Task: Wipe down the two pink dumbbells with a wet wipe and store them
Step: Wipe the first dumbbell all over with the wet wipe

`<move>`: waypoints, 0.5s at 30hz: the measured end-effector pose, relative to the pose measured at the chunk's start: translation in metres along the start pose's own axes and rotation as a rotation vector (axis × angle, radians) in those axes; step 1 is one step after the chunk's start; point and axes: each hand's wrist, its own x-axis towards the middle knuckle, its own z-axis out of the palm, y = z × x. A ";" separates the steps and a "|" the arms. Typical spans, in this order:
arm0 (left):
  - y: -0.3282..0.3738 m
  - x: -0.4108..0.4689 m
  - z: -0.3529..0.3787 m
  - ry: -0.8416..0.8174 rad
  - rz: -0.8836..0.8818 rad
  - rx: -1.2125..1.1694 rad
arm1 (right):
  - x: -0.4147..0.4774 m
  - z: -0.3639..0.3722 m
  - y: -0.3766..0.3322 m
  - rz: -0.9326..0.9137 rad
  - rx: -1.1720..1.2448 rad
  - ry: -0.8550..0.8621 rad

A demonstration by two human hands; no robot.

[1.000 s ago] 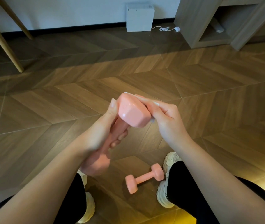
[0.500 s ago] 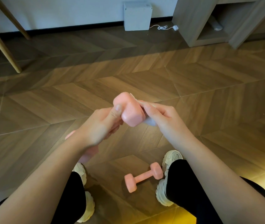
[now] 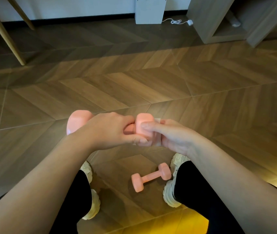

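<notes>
I hold one pink dumbbell [image 3: 78, 121] level in front of me, above the floor. My left hand [image 3: 108, 130] grips its handle, fingers curled round it. My right hand [image 3: 171, 135] wraps the dumbbell's right end with a white wet wipe [image 3: 158, 120], of which only thin edges show between the fingers. The second pink dumbbell [image 3: 151, 177] lies on the wooden floor between my feet, close to my right shoe.
My two pale shoes [image 3: 173, 191] stand on the herringbone floor. A wooden furniture leg [image 3: 4, 33] rises at far left. A white box [image 3: 149, 10] with a cable sits by the wall, and a grey shelf unit [image 3: 218, 19] stands at the back right.
The held dumbbell has swung from upright to level. My left hand turned over on the handle, and my right hand with the wipe moved round the right end.
</notes>
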 end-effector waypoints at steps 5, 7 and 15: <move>0.006 -0.004 0.005 0.188 -0.075 -0.094 | 0.007 0.005 0.004 0.038 0.209 0.114; 0.009 -0.006 0.008 0.474 0.049 -0.110 | 0.006 0.004 0.004 0.021 0.252 0.149; 0.019 -0.010 0.012 0.512 -0.481 -1.026 | -0.005 -0.005 -0.008 -0.293 0.321 0.072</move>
